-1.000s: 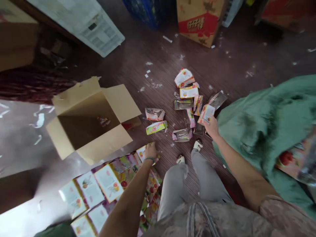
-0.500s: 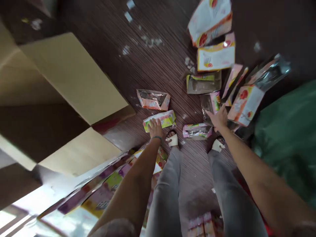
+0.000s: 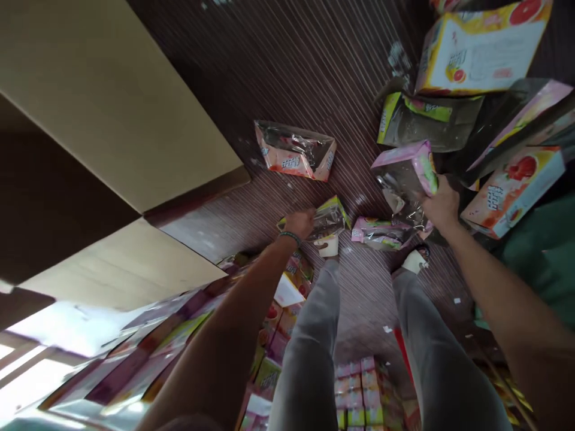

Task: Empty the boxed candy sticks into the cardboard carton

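Observation:
My left hand [image 3: 300, 224] is closed on a yellow-green carton [image 3: 330, 218] on the floor by my left foot, its clear plastic side facing up. My right hand [image 3: 442, 206] grips the edge of a pink carton [image 3: 402, 155] with a clear film side, lifted at a tilt. Below that one, between my feet, lies a second pink carton [image 3: 380, 233] with a film window. Farther ahead of my left hand is an orange-pink carton [image 3: 296, 164], windowed and lying by itself. My right fingertips are partly hidden behind the carton edge.
A large open cardboard box [image 3: 179, 108] stands on the left. At right lie a yellow-and-white carton [image 3: 485, 51], a green windowed carton [image 3: 431, 123], an orange carton [image 3: 516, 188] and a green sack [image 3: 539, 251]. Stacked small packs [image 3: 359, 389] stand behind my feet.
My left hand has turned the yellow-green carton so its film side shows. My right hand has taken hold of the pink carton and tilted it up. The view has moved closer to the floor.

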Demonstrator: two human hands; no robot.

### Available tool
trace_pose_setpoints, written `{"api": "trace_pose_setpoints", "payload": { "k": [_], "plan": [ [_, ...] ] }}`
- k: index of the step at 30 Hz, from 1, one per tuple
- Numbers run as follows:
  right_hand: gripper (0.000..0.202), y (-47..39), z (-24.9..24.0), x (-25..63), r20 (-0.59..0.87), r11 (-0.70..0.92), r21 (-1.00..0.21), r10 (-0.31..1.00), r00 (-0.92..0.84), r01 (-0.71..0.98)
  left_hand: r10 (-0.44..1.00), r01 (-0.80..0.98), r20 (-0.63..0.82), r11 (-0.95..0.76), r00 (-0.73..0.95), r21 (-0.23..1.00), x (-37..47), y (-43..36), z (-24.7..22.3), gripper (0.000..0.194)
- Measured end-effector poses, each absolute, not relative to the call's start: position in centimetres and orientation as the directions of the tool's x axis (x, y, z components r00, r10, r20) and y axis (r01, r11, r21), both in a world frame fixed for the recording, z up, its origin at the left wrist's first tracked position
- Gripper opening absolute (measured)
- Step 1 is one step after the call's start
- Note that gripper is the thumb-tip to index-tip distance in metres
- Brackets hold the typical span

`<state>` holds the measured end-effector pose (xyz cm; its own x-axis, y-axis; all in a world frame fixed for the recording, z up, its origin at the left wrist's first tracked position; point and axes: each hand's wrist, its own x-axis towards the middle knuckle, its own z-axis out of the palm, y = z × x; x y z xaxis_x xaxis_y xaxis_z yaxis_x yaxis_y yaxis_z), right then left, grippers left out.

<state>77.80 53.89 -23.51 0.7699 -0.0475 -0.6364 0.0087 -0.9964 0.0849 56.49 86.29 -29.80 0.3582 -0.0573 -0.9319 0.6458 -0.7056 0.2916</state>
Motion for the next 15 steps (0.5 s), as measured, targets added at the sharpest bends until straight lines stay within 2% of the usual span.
{"api": "trace_pose_setpoints", "payload": {
  "k": [2,4,6,8,11,13,14,15],
  "plan": [
    [0.056,55.4,-22.0,79.3,-0.667,-0.985,0.029,0.109,0.737,0.172,-0.101,0.677,-0.924,-0.653,0.368,0.341,57.0,87.6,-29.7,0.042],
    [0.053,56.6,-20.9,81.4,-0.725,-0.942,-0.046,0.260,0.638,0.332,-0.100,0.705,-0.901,-0.589,0.422,0.396,58.5,89.4,-29.9,0.055],
    [0.051,57.7,-20.7,83.5,-0.789,-0.868,-0.155,0.396,0.470,0.471,0.032,0.701,-0.835,-0.562,0.549,0.439,61.2,91.6,-30.4,0.070],
    [0.056,58.8,-21.6,84.9,-0.834,-0.769,-0.236,0.474,0.283,0.594,0.210,0.634,-0.677,-0.613,0.705,0.471,64.7,93.9,-31.6,0.080],
    [0.070,59.8,-24.4,84.6,-0.899,-0.642,-0.222,0.425,0.100,0.733,0.159,0.460,-0.503,-0.689,0.850,0.560,69.5,96.6,-34.6,0.091],
    [0.079,59.6,-26.5,82.8,-0.944,-0.638,-0.157,0.320,0.075,0.754,0.123,0.463,-0.518,-0.651,0.846,0.602,71.4,97.3,-37.0,0.102],
    [0.083,59.2,-27.3,81.6,-0.956,-0.657,-0.129,0.281,0.082,0.742,0.134,0.503,-0.552,-0.622,0.823,0.600,71.8,97.4,-38.0,0.101],
    [0.088,58.7,-28.0,80.3,-0.960,-0.682,-0.112,0.262,0.099,0.723,0.160,0.562,-0.600,-0.596,0.784,0.574,71.9,97.3,-39.0,0.089]
  ]
}}
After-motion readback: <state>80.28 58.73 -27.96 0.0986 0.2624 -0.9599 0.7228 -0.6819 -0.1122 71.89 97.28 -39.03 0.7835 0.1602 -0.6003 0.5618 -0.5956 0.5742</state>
